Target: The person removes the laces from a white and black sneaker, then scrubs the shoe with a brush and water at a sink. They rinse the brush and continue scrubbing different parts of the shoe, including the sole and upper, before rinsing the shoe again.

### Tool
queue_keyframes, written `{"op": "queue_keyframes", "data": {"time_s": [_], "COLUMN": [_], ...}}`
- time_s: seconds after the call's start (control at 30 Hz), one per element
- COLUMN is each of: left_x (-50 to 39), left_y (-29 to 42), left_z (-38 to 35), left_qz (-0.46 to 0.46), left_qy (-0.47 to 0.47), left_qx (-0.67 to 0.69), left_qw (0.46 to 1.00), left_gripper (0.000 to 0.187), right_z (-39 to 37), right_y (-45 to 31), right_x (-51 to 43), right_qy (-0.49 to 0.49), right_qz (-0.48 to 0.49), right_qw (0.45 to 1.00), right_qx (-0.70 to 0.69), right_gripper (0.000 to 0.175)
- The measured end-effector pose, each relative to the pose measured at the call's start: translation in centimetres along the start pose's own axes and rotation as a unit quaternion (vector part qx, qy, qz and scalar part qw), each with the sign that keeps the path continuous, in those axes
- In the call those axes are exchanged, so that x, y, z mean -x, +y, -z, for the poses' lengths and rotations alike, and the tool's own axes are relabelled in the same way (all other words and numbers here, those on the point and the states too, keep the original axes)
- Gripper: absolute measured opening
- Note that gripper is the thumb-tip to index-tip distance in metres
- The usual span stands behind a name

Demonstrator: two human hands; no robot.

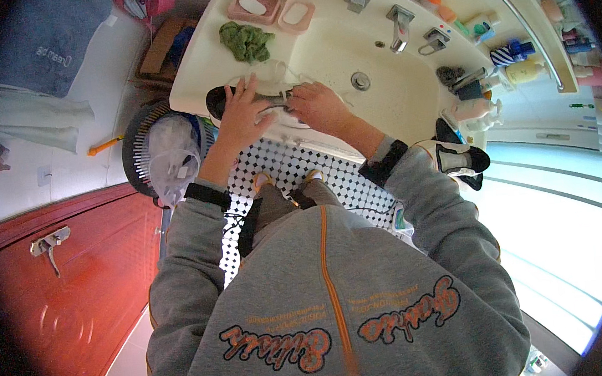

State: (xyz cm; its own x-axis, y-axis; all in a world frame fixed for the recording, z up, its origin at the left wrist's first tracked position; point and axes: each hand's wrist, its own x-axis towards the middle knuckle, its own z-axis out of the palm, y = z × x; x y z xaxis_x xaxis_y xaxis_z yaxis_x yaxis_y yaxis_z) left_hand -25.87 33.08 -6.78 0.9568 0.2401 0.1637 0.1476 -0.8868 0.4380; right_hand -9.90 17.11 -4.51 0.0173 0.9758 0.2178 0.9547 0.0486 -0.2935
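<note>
A dark shoe [215,103] with a rounded black end lies on the near left ledge of the cream washbasin [316,60]. Across its top rests my left hand [243,112], fingers spread and thumb apart, steadying it. My right hand [318,106] has its fingertips drawn together at the other end of the shoe, by a small pale part. Thin whitish cord, perhaps a shoelace, loops over the ledge behind my hands. What exactly the right fingertips pinch is hidden. Just beyond the shoe lies a crumpled green cloth [246,41].
A pink two-part soap dish [255,6] stands on the ledge. The metal faucet [400,26] rises at the basin's far side. Several bottles [524,72] line the right rim, near white-and-black shoes [459,158]. A slatted basket [134,149] with plastic bags [171,151] stands left, before a red door [88,276].
</note>
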Motion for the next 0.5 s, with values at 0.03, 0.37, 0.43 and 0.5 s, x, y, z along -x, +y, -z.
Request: {"op": "queue_keyframes", "data": {"time_s": [0.03,0.37,0.43,0.5], "left_x": [-0.1,-0.8,-1.3,-1.9], "left_y": [0.0,0.0,0.1,0.2], "left_z": [-0.1,-0.5,-0.5,-0.4], "left_qz": [-0.001,0.013,0.026,0.033], "left_qy": [0.000,0.012,0.000,-0.017], "left_qx": [0.000,-0.025,-0.036,-0.044], "left_qw": [1.000,1.000,0.999,0.998], "left_gripper": [0.034,0.036,0.034,0.031], "right_z": [0.1,1.8,2.5,2.7], "right_y": [-0.6,1.1,1.5,1.5], "right_x": [-0.2,0.9,2.5,3.8], "right_qy": [0.000,-0.059,-0.197,-0.202], "right_qz": [0.005,0.065,0.080,0.051], "right_qw": [1.000,0.996,0.977,0.978], "right_qx": [0.029,-0.032,-0.009,-0.022], "right_gripper": [0.010,0.007,0.006,0.006]}}
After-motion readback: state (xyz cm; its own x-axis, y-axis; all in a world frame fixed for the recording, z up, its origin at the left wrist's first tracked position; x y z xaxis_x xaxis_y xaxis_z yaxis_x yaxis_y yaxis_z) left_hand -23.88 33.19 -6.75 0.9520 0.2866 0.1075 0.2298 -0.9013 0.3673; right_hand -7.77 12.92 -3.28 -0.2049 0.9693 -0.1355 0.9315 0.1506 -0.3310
